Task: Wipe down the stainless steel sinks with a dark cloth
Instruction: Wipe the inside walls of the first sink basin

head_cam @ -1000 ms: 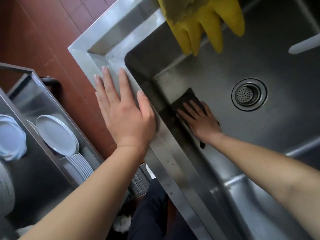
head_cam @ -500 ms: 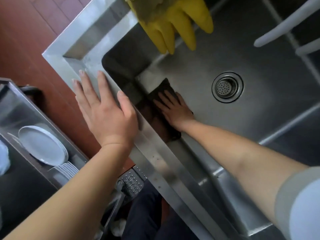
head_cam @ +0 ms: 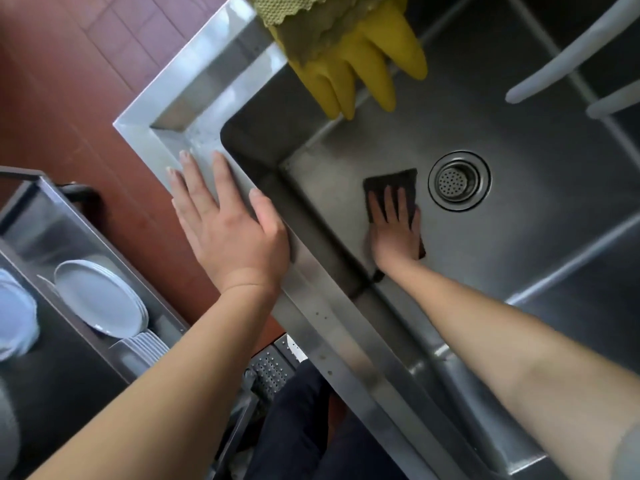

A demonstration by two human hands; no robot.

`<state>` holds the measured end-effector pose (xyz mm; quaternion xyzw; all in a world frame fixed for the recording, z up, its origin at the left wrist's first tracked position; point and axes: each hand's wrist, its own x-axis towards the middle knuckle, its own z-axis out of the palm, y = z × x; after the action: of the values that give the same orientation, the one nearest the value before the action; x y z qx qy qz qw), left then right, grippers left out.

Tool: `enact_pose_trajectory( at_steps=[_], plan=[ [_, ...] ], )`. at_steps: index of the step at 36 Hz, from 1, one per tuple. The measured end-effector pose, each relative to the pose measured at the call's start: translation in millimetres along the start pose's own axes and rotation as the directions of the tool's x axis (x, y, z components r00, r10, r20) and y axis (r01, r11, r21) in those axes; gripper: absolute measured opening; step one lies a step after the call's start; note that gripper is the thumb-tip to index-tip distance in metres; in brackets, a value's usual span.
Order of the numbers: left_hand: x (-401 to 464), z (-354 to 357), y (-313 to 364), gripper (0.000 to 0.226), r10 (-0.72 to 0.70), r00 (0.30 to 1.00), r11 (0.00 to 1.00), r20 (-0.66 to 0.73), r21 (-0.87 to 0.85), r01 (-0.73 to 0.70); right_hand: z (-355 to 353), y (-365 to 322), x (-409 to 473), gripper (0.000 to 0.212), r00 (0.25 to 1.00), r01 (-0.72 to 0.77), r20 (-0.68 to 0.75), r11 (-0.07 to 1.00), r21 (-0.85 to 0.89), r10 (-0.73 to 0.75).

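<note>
Down flat, right hand presses dark cloth on sink floor.

We are looking down into what appears to be a commercial kitchen's dishwashing area. A deep stainless steel sink with a broad flat rim and a perforated drain strainer is filling most of the view. Yellow rubber gloves are hanging over its back edge. Beside it, a steel cart is holding stacks of white plates, and red floor tiles are showing below.
</note>
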<state>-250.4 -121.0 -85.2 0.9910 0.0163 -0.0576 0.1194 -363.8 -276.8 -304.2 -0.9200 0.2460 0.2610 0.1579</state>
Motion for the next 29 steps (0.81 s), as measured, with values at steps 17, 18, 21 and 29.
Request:
enact_pose_trajectory(
  at_steps=[17,18,21,29],
  plan=[
    [-1,4,-2,0.062,0.005,1.000,1.000,-0.008,-0.023,-0.005,-65,-76,70,0.039,0.983,-0.181,0.012,0.955,0.235,0.183],
    [-1,4,-2,0.063,0.005,1.000,1.000,-0.010,-0.025,-0.005,-66,-74,67,0.036,0.980,-0.197,0.044,0.957,0.211,0.192],
    [-1,5,-4,0.061,0.011,1.000,1.000,0.001,-0.021,-0.011,-68,-68,50,0.030,0.973,-0.218,0.156,0.906,0.363,0.171],
    [-2,5,-5,0.063,0.027,0.999,0.999,0.017,-0.044,-0.026,-92,-35,-49,0.036,0.982,-0.183,0.092,0.710,0.680,0.164]
  ],
)
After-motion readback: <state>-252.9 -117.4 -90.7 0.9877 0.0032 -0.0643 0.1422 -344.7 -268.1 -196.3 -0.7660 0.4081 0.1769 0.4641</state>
